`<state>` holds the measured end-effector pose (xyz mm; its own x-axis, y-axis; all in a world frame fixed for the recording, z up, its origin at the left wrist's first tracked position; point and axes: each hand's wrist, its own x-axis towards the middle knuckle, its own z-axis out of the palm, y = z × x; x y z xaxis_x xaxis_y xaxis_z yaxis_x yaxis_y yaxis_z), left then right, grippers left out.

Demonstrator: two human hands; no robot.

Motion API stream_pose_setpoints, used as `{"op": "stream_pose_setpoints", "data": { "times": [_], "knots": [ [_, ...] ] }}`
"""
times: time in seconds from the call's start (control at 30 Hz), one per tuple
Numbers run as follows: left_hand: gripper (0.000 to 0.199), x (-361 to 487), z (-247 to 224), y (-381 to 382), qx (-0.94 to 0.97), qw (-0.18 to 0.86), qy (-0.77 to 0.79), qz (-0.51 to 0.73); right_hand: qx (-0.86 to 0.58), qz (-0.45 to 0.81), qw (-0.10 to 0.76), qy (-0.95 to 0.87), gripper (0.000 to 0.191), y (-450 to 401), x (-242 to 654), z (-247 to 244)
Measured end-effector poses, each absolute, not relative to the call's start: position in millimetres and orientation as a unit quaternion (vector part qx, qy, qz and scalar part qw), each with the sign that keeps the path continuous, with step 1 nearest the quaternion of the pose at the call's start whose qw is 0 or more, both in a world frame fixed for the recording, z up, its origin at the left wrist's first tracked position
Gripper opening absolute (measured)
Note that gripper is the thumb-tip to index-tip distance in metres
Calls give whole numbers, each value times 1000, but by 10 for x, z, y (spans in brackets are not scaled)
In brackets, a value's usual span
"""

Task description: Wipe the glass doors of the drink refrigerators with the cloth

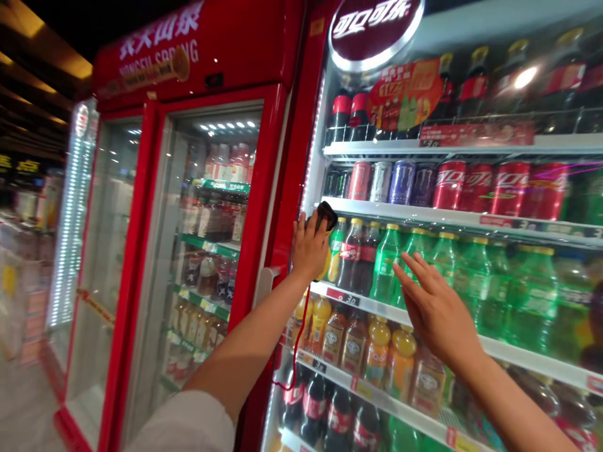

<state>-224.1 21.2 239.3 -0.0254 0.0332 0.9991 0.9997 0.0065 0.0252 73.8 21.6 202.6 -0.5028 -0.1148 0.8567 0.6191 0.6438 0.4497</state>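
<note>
My left hand (pixel 309 250) is pressed against a black-and-yellow tool (pixel 326 215) at the left edge of the lit drinks cooler, its fingers over the top. The palm and fingers hide most of the tool, so its exact kind is unclear. From it a thin red cord (pixel 298 342) hangs and curves left. My right hand (pixel 438 307) is raised in front of the cooler with fingers stretched out and holds nothing. Behind it stand green soda bottles (pixel 389 263) with yellow caps; whether the hand touches the glass, I cannot tell.
Red cans (pixel 511 187) and cola bottles (pixel 473 81) fill the upper shelves. Juice bottles (pixel 377 351) stand lower, above more cola bottles (pixel 314 397). To the left is a red-framed glass-door fridge (pixel 211 220), with a pale handle (pixel 266 282) beside my left forearm.
</note>
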Motion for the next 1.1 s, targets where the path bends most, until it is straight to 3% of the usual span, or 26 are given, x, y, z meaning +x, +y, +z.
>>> {"op": "stream_pose_setpoints", "data": {
  "times": [0.17, 0.4, 0.67, 0.9, 1.1],
  "knots": [
    [48, -2635, 2720, 70, -460, 489, -554, -492, -130, -369, 484, -783, 55, 270, 699, 2081],
    [48, -2732, 2169, 136, -433, 478, -552, -528, -108, -361, 480, -792, 56, 347, 559, 1931],
    [47, -2884, 2852, 205, -435, 479, -506, -571, -113, -362, 501, -778, 55, 332, 286, 2105],
    [48, -3038, 2255, 182, -493, 476, -464, -560, -121, -353, 509, -776, 58, 300, -104, 1872],
    [50, -3021, 3139, 267, -458, 459, -470, -599, -125, -365, 508, -770, 61, 194, -171, 2015]
  ]
}}
